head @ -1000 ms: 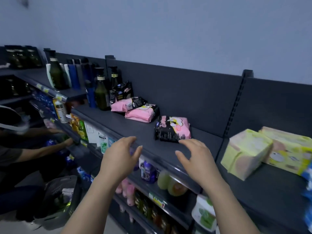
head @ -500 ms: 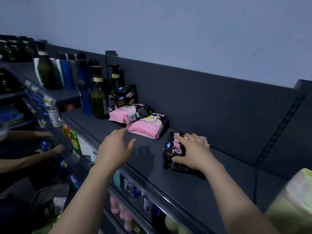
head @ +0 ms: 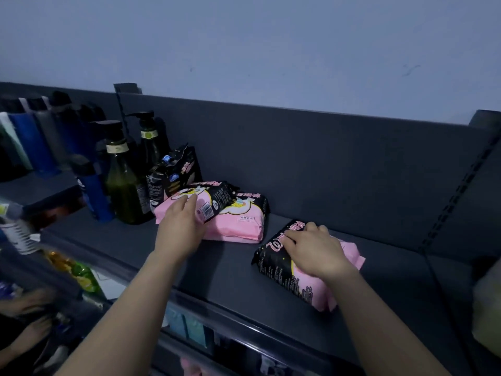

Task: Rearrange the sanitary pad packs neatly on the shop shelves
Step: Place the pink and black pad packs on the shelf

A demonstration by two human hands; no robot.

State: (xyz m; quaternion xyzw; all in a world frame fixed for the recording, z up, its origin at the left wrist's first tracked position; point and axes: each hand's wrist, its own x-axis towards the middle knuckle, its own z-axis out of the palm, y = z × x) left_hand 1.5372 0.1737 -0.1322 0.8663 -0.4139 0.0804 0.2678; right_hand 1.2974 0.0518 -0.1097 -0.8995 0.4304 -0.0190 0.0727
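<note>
Three pink-and-black sanitary pad packs lie on the dark top shelf (head: 225,278). The nearest pack (head: 282,272) lies flat on the right, and my right hand (head: 314,251) grips its top with curled fingers. Two packs overlap at the middle: the upper pack (head: 214,199) leans on the lower pack (head: 241,226). My left hand (head: 180,226) rests on the upper pack's near end, fingers extended over it. A black pouch-style pack (head: 174,176) stands upright behind them against the bottles.
Dark green pump bottles (head: 124,185) and blue bottles (head: 93,194) stand left of the packs. The shelf's back panel (head: 325,164) rises behind. A yellow-green pack (head: 488,308) shows blurred at the right edge. Another person's hands (head: 24,302) work at lower left, by lower shelves of goods.
My left hand has reached forward onto the upper pink pack. My right hand stays on the nearest pack, which has turned slightly. The view has moved closer and leftward.
</note>
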